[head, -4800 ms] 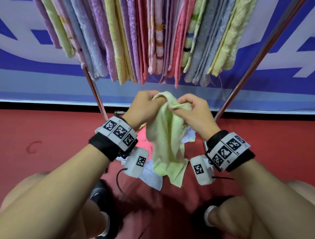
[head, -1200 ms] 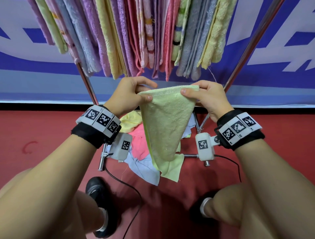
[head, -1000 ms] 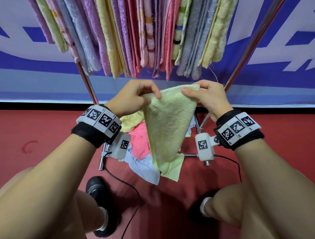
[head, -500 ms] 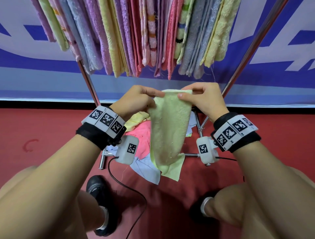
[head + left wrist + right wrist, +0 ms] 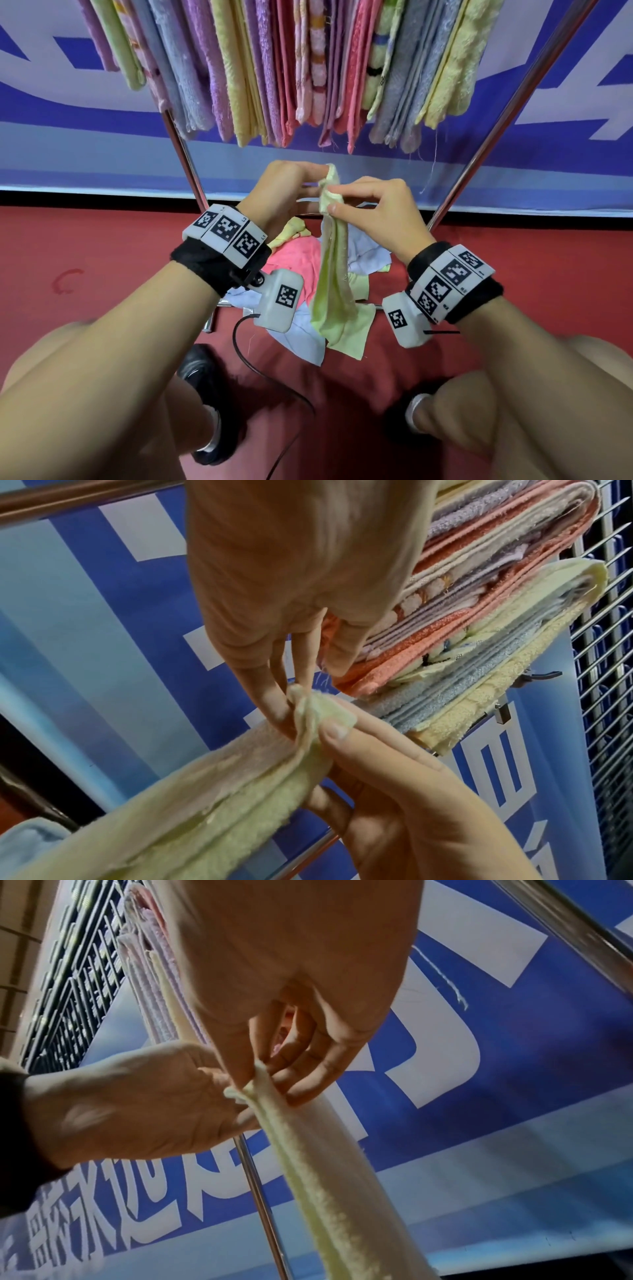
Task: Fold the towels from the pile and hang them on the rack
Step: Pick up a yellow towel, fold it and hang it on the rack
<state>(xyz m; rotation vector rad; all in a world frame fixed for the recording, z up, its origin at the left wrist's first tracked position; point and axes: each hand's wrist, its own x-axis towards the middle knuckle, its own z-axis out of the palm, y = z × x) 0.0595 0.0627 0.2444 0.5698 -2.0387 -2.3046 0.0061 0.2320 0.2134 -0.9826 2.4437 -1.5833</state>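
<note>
Both grips pinch the top corners of the green towel [image 5: 334, 274]: left hand [image 5: 284, 195] and right hand [image 5: 371, 212] meet fingertip to fingertip, neither nearer. From that pinch the towel hangs straight down, long axis vertical, free end pointing at the pile [image 5: 294, 253] on the floor. The rack [image 5: 507, 113], carrying the hung towels [image 5: 291, 68], lies directly above the pinch

The setting looked like a staged indoor work area, not a home. A metal rack [image 5: 507, 113] crowded with hung towels [image 5: 291, 68] stood on a red floor [image 5: 102, 246] before a blue-and-white printed banner [image 5: 68, 102].
</note>
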